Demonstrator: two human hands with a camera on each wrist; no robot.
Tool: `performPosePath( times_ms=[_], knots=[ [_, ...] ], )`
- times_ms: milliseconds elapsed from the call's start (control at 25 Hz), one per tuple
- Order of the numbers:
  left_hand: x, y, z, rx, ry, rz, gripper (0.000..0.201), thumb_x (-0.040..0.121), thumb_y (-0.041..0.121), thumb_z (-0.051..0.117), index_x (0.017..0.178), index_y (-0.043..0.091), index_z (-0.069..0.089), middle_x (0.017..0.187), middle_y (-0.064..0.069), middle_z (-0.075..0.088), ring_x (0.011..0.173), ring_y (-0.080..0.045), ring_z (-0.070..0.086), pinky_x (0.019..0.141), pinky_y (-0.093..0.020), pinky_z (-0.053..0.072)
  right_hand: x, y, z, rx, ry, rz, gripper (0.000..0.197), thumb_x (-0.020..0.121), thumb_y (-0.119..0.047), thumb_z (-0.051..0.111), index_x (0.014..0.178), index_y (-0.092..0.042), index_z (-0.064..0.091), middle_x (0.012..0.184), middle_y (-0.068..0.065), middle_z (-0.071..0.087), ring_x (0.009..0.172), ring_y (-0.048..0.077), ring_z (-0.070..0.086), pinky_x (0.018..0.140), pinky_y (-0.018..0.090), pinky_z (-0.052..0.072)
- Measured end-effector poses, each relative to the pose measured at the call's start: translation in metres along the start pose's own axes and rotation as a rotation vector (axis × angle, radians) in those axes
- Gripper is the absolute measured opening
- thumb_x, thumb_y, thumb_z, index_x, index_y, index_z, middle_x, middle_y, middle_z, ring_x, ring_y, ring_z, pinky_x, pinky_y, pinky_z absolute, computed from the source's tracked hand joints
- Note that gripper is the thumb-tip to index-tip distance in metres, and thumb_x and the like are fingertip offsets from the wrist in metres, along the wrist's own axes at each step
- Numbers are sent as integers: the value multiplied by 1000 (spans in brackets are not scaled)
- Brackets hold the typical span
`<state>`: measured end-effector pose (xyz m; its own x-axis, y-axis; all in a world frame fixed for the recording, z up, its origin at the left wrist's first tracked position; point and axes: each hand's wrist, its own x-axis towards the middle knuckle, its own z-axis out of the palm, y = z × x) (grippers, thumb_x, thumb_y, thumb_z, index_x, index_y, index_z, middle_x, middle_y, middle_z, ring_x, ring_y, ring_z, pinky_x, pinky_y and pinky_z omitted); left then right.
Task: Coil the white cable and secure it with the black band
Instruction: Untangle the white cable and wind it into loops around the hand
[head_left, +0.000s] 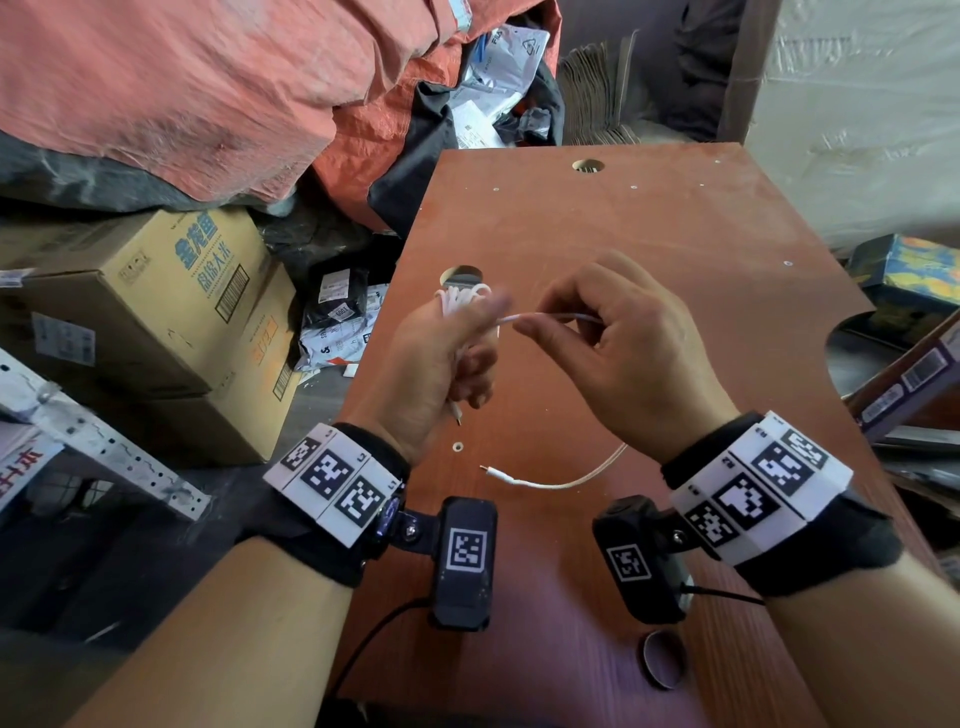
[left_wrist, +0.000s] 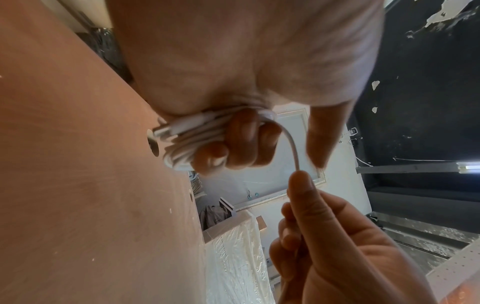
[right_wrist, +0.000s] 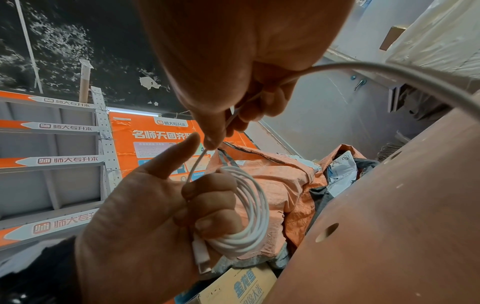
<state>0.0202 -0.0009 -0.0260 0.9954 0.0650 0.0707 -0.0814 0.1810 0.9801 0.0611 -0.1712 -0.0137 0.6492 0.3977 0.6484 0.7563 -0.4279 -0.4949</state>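
Note:
My left hand (head_left: 465, 358) grips a coil of white cable (head_left: 462, 299) above the brown table (head_left: 649, 234), its fingers curled round the loops (left_wrist: 187, 142). One connector (right_wrist: 202, 259) sticks out below that fist. My right hand (head_left: 527, 326) pinches the strand (head_left: 556, 316) that leaves the coil, just right of the left hand. The loose tail (head_left: 550, 483) curves under the right wrist and lies on the table, ending in a connector (head_left: 487, 470). A black band (head_left: 664, 660) lies flat on the table near the front edge, below the right wrist.
Cardboard boxes (head_left: 156, 322) are stacked off the table's left side, with an orange tarp (head_left: 182, 88) and parcels behind. The tabletop has round holes (head_left: 588, 166). Coloured boxes (head_left: 909, 280) crowd the right edge.

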Motion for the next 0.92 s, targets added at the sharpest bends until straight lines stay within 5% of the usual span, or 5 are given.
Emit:
performPosePath(
  times_ms=[200, 440, 680, 920],
  knots=[
    [-2, 0, 0, 23, 2, 48, 27, 74, 3, 69, 93, 5, 49, 49, 2, 39, 38, -13, 33, 43, -26, 29, -1, 0, 1, 18, 14, 0, 12, 91, -24, 68, 87, -13, 68, 82, -8, 49, 66, 1, 45, 63, 9, 33],
    [-2, -1, -1, 91, 70, 65, 18, 90, 10, 66, 84, 6, 50, 46, -1, 35, 38, -17, 27, 44, -27, 26, 0, 3, 4, 26, -9, -39, 15, 95, -12, 58, 103, -9, 70, 92, 4, 59, 79, 12, 52, 72, 18, 40],
    [-1, 5, -4, -37, 127, 9, 36, 99, 13, 54, 67, 17, 37, 49, 4, 26, 37, -11, 21, 45, -31, 17, 3, 13, -8, -29, 62, 111, 8, 94, -21, 61, 95, -16, 68, 80, -9, 59, 66, 5, 47, 63, 9, 35],
    [-1, 4, -5, -71, 125, -33, 27, 102, 19, 49, 76, 13, 45, 54, 0, 29, 40, -12, 22, 45, -27, 24, 1, 6, -2, 83, -2, 177, 4, 95, -19, 58, 94, -16, 62, 74, -7, 59, 63, 14, 55, 60, 29, 46]
  ],
)
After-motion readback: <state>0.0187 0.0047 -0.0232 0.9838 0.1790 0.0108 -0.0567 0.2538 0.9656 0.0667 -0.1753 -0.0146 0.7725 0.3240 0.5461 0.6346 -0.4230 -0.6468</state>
